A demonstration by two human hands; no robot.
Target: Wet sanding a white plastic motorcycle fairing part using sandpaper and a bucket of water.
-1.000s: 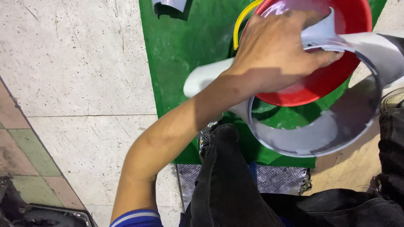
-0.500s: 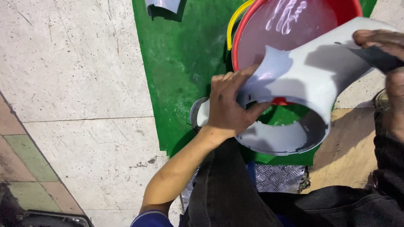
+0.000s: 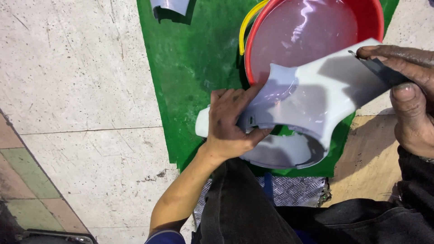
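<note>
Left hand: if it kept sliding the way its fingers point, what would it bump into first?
The left hand already lies on the curved grey plastic panel, fingers pointing up and right. Going on, it would slide along the panel, then probably reach the red bucket of water behind it, though depth is hard to judge.

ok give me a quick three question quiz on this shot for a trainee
1. True or false: the left hand rests on the grey curved panel.
2. What lies under the red bucket? A) green mat B) blue tarp C) bare wood
3. Fill in: the right hand presses a dark ____ against the panel's far end.

Key
1. True; its fingers are spread over the panel's near end.
2. A, the green mat.
3. Sheet; the dark sheet lies under the fingertips.
</note>
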